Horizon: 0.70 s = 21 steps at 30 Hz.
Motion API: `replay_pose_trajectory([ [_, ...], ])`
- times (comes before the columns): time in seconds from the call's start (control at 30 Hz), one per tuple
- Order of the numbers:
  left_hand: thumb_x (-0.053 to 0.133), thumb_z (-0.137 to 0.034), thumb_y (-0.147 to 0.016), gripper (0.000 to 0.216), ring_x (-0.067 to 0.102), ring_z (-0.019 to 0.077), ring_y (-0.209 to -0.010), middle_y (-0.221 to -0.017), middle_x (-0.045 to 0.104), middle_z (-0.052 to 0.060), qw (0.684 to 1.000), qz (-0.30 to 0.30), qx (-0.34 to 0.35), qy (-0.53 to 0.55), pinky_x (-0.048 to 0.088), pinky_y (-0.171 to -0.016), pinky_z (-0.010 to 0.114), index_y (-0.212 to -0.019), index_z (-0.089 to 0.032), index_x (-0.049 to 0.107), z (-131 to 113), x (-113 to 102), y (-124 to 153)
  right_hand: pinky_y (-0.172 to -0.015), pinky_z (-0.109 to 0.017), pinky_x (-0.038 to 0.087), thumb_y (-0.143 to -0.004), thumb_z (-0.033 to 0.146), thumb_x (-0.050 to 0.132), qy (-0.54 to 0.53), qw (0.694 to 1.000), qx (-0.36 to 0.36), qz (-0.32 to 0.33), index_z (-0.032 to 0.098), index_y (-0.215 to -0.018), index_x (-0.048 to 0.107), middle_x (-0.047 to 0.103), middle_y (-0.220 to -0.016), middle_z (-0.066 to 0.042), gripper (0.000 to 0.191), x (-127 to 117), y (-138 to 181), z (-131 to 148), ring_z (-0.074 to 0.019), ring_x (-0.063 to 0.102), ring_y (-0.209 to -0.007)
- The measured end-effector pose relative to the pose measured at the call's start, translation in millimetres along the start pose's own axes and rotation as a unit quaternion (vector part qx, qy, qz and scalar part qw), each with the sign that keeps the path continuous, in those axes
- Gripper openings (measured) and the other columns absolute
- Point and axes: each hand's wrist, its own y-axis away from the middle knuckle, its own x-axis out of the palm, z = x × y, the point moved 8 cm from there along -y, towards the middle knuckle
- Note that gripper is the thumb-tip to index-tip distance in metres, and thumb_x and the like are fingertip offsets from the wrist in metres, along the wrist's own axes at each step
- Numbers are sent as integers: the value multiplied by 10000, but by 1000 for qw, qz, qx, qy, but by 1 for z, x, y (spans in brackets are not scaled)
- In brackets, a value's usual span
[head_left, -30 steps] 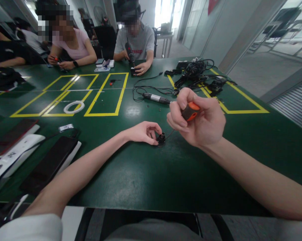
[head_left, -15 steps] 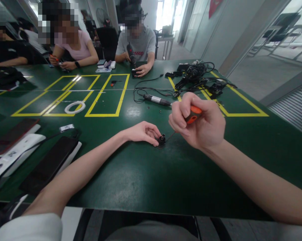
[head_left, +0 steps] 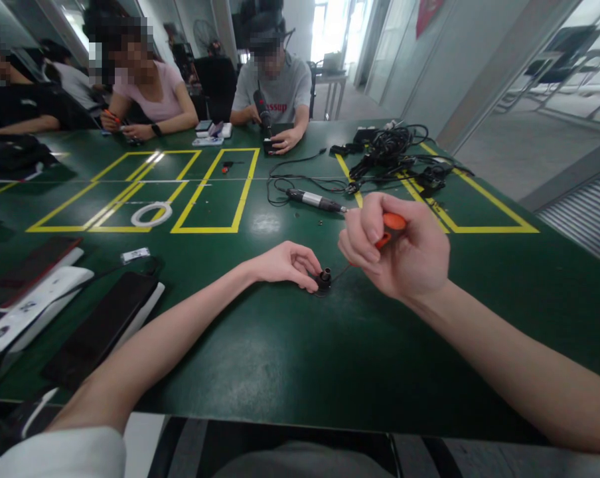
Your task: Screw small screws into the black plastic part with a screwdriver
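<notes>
My right hand (head_left: 399,245) is closed round the orange and black handle of a screwdriver (head_left: 393,224). Its thin shaft slants down to the left, and the tip meets the side of a small round black part (head_left: 323,281) on the green table. A short tube stands up from the middle of that part. My left hand (head_left: 287,263) pinches the part from the left between thumb and fingers. The far fingers partly hide how they grip it.
Behind my hands lie a corded pen-like tool (head_left: 314,200) and a heap of black cables (head_left: 387,149). A white tape ring (head_left: 151,214) lies inside yellow tape outlines. Phones and a white power bank (head_left: 36,309) are at left. Several people sit across the table (head_left: 260,358).
The screwdriver handle has turned in my right hand, its orange side facing differently. My left hand and the black part keep their place on the table; the view shifts slightly.
</notes>
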Motion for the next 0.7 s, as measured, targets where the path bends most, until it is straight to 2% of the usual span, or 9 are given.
replay_pose_trajectory([
  [0.1,998,-239,-541,463,744,123,-669,-745,785,60,1000,6,-5,10,581,-665,216,-902,-95,746,1,1,0,-396,-229,241,-967,423,576,1,1000,-7,12,224,-679,470,401,-489,68,366,1,1,1,-77,263,-377],
  [0.27,986,-206,-555,422,751,116,-673,-755,795,57,1000,12,-1,17,587,-678,201,-902,-99,771,0,1,0,-387,-228,232,-933,429,599,28,999,-24,-4,232,-756,515,434,-496,71,278,0,2,5,-86,265,-375],
  [0.4,963,-180,-586,413,757,119,-690,-781,802,60,1000,21,7,16,589,-688,198,-953,-101,790,-1,2,0,-395,-235,235,-971,424,558,45,999,-12,1,223,-666,472,404,-496,60,375,0,1,4,-83,268,-385],
  [0.5,941,-179,-622,406,759,125,-692,-777,801,61,1000,21,8,-1,589,-698,201,-994,-104,797,0,1,0,-403,-237,243,-974,478,555,48,999,-9,0,230,-673,462,359,-483,72,400,-2,0,3,-87,248,-390],
  [0.6,935,-173,-633,456,753,122,-668,-778,802,59,1000,16,4,-25,584,-686,199,-1061,-108,791,0,0,0,-401,-233,242,-950,528,577,45,999,-16,-13,243,-760,484,389,-498,83,355,-4,0,4,-92,247,-394],
  [0.7,949,-156,-599,488,754,113,-678,-840,812,63,1000,12,11,-17,585,-688,196,-1056,-116,784,-1,1,0,-392,-232,240,-941,502,602,49,998,-10,-27,249,-798,484,450,-532,77,313,-5,0,2,-96,279,-398],
])
